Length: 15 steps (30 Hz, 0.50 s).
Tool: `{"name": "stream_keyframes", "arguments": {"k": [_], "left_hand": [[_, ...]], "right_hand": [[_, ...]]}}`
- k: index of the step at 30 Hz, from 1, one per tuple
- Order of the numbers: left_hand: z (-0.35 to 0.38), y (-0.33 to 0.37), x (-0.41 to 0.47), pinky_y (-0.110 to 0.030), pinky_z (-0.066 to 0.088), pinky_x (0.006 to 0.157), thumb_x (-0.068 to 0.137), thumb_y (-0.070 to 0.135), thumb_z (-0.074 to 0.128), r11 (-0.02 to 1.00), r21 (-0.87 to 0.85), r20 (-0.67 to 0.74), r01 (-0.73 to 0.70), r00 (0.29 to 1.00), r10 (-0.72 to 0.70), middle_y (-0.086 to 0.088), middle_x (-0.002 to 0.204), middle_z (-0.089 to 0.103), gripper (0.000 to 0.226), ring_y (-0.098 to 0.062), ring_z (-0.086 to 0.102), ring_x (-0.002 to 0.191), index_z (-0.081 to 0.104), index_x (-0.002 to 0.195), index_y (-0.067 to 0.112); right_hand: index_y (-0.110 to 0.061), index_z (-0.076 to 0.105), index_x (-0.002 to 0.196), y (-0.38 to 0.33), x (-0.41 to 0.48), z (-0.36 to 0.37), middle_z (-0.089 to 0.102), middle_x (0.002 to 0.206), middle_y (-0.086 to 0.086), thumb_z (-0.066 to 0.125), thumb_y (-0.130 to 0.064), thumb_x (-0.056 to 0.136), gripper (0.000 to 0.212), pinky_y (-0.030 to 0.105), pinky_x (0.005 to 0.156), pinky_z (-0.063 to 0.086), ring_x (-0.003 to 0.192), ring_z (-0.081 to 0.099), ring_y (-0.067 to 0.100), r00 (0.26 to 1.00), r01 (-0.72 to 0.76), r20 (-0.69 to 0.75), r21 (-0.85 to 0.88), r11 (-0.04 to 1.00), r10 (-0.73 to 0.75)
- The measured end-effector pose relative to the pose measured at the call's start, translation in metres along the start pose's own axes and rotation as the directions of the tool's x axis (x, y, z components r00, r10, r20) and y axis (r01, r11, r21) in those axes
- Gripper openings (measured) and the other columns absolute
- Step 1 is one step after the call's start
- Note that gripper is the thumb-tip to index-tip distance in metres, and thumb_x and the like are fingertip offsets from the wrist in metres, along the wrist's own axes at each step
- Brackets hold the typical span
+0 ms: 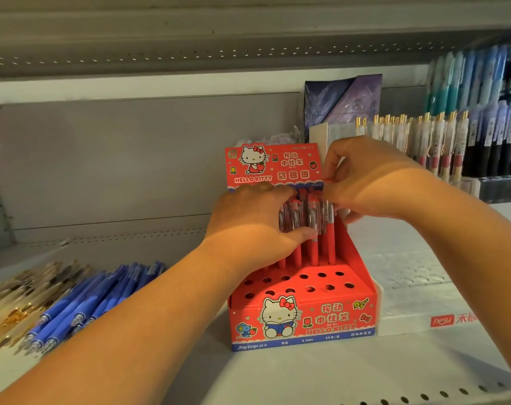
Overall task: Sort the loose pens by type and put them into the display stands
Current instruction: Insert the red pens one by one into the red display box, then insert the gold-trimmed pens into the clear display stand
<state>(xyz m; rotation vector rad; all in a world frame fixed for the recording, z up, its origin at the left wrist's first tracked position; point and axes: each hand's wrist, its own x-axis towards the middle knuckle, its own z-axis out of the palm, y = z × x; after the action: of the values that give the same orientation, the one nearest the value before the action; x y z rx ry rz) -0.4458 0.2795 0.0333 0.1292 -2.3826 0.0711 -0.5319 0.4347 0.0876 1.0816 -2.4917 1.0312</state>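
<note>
With the left hand (248,226) gripping the red pens (314,226) in the far rows of the red stand (321,317) and the right hand (374,182) pinching one pen top, a hard pull may be tipping the stand.

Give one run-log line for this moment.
left hand: holds red pens | right hand: pinches one pen | red stand: front holes empty
</note>
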Motion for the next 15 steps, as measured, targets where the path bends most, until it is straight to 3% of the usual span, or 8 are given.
{"name": "stream_keyframes", "arguments": {"k": [6,10,15], "left_hand": [[0.002,0.0,0.001,-0.036,0.05,0.089,0.073,0.077,0.059,1.0,0.019,0.004,-0.002,1.0,0.002,0.015,0.121,0.065,0.06,-0.015,0.059,0.111,0.058,0.121,0.039],[0.001,0.002,0.001,-0.036,0.05,0.09,0.073,0.077,0.058,1.0,0.021,0.026,0.004,1.0,-0.004,0.014,0.123,0.064,0.063,-0.016,0.059,0.112,0.057,0.123,0.039],[-0.006,0.001,-0.001,-0.033,0.046,0.094,0.072,0.075,0.061,0.997,-0.076,0.083,0.01,0.997,-0.004,0.014,0.131,0.061,0.066,-0.015,0.057,0.119,0.055,0.128,0.042]], "right_hand": [[-0.014,0.058,0.087,0.004,-0.004,0.002,0.072,0.078,0.012,0.065,-0.002,0.085,0.015,0.035,0.051,0.06,0.057,0.073,0.018,0.981,-0.071,0.176,-0.031,0.997,0.075],[-0.017,0.059,0.088,0.01,-0.01,0.002,0.073,0.08,0.008,0.065,0.0,0.084,0.019,0.033,0.053,0.061,0.059,0.073,0.017,0.988,-0.054,0.144,0.004,0.999,0.053],[-0.03,0.067,0.102,0.026,-0.033,0.007,0.07,0.097,-0.005,0.068,-0.002,0.08,0.036,0.041,0.075,0.062,0.084,0.069,0.017,0.997,0.04,0.056,0.113,0.993,-0.046]]}}
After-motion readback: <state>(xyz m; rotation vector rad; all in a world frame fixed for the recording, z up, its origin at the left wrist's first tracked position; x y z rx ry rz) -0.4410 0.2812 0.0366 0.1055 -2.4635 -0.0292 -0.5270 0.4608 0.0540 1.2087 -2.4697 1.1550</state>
